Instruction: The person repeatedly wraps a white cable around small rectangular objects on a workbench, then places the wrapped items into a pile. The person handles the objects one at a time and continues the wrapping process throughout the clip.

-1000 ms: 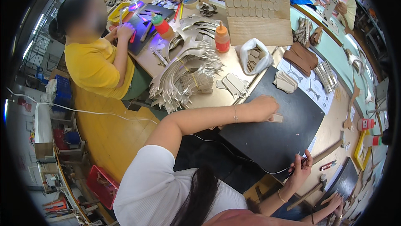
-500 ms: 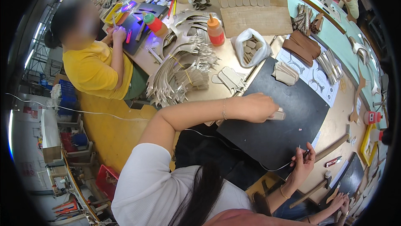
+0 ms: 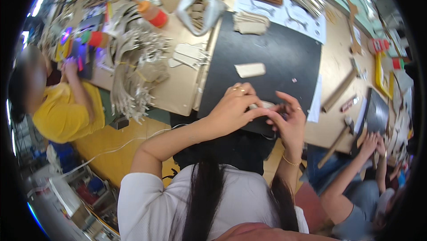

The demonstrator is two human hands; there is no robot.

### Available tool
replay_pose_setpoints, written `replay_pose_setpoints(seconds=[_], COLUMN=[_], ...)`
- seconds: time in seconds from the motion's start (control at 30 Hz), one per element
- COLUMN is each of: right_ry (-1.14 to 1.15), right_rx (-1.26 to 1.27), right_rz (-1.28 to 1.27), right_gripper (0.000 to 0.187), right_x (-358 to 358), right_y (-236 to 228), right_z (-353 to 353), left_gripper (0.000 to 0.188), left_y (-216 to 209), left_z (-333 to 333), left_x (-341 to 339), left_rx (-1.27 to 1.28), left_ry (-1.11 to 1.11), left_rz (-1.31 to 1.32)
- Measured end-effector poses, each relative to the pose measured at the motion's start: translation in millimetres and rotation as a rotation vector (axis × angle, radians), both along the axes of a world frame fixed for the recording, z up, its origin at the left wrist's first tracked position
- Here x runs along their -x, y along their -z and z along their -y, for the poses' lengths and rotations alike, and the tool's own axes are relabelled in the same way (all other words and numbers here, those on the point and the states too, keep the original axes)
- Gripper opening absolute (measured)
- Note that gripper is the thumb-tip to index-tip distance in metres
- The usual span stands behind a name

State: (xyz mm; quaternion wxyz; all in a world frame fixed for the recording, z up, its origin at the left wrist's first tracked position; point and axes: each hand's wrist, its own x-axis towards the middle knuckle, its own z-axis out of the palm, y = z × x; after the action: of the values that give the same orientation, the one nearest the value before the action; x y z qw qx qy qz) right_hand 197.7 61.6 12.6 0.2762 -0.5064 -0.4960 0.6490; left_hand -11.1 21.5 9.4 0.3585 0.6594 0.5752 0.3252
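Observation:
Close together over the near edge of a black mat (image 3: 284, 45), my two hands hold a small beige piece (image 3: 266, 104), apparently leather. My left hand (image 3: 235, 106) is closed on it, its thumb reaching toward the right. My right hand (image 3: 291, 118) meets the piece's right end with thumb and fingertips, index finger raised; blur hides whether it also holds a thin tool. Another beige piece (image 3: 250, 70) lies flat on the mat just beyond my hands. Farther back on the mat sits a stack of beige pieces (image 3: 250, 22).
Left of the mat are flat cut pieces (image 3: 189, 56), a bundle of pale strips (image 3: 138, 69) and a white bag (image 3: 209, 7) of small pieces. Orange-capped (image 3: 153, 14) and green-capped (image 3: 94, 39) bottles stand beyond. Hammers (image 3: 340, 92) lie right. People work on both sides.
My left hand has left the piece on the mat and come nearer me. My right hand, earlier apart at the mat's right corner with a thin corded tool, has joined it. The view has shifted.

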Motion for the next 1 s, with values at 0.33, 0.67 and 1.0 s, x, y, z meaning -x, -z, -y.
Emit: replay_pose_setpoints(seconds=[0.33,0.67,1.0], right_ry=[-0.270,-0.227,-0.269], right_rx=[-0.128,-0.030,0.296], right_rz=[0.131,0.039,0.054], right_gripper=[0.059,0.061,0.025], right_x=[19.7,11.2,-13.9], right_y=[-25.0,-25.8,-31.6], right_z=[11.1,14.6,17.9], left_gripper=[0.023,0.029,0.023], left_y=[-0.1,-10.4,-21.5], left_z=[22.6,23.2,29.9], left_x=[11.8,20.0,11.4], left_rx=[0.614,0.552,0.185], left_ry=[0.078,0.031,-0.014], left_rz=[0.677,0.669,0.340])
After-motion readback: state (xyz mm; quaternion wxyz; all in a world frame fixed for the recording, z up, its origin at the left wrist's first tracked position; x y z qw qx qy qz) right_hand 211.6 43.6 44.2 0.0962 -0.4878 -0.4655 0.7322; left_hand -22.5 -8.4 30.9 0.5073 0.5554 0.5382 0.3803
